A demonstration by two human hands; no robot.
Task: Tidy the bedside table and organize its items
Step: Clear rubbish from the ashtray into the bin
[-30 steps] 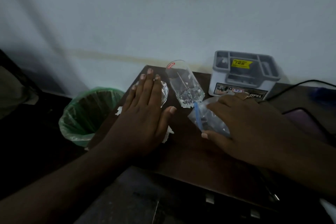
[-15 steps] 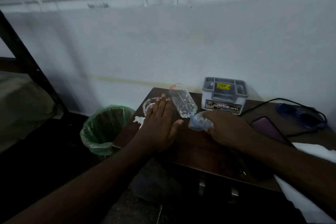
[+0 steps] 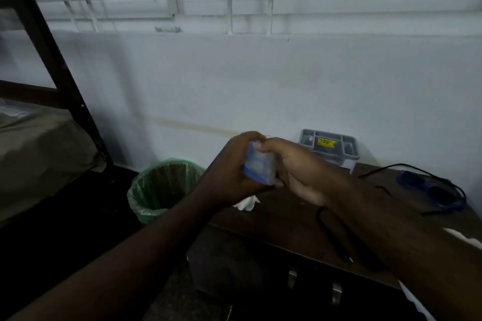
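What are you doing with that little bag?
A person is tidying a bedside table. Both hands hold a small clear plastic bag with a blue strip, lifted above the table: the left hand wraps one side, the right hand pinches the top. A crumpled tissue lies on the table below. A gray organizer stands at the back, cables lie to the right, and a bin with a green liner waits on the floor beside the table.

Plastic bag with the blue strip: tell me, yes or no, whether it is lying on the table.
No. Both the left hand and the right hand hold the plastic bag up, above the table.
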